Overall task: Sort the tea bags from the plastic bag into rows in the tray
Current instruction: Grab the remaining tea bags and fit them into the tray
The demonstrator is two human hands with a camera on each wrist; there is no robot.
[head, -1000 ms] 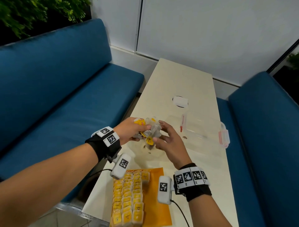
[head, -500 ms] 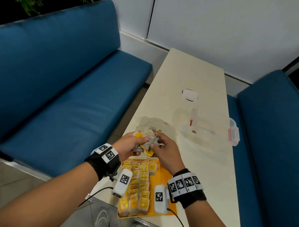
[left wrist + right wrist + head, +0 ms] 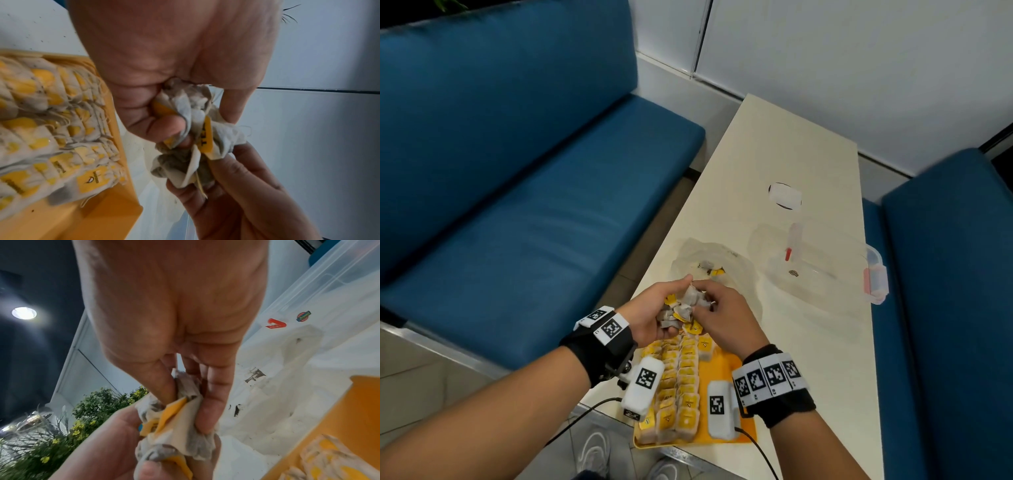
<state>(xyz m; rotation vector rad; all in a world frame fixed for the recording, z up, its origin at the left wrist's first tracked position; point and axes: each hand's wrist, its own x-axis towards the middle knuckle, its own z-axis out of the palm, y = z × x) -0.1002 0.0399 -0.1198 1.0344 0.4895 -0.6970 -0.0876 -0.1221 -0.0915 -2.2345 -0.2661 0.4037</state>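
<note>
The orange tray (image 3: 736,368) lies at the near edge of the bench (image 3: 784,144), with rows of tea bags (image 3: 678,383) filling its left part. Just beyond the tray, the left hand (image 3: 650,317) curls round a clump of loose tea bags (image 3: 683,306), while the right hand (image 3: 722,317) fingers (image 3: 211,395) pinch one of them. Beyond the tray lies the crumpled plastic bag (image 3: 717,260); a clear container (image 3: 822,270) stands to its right.
</note>
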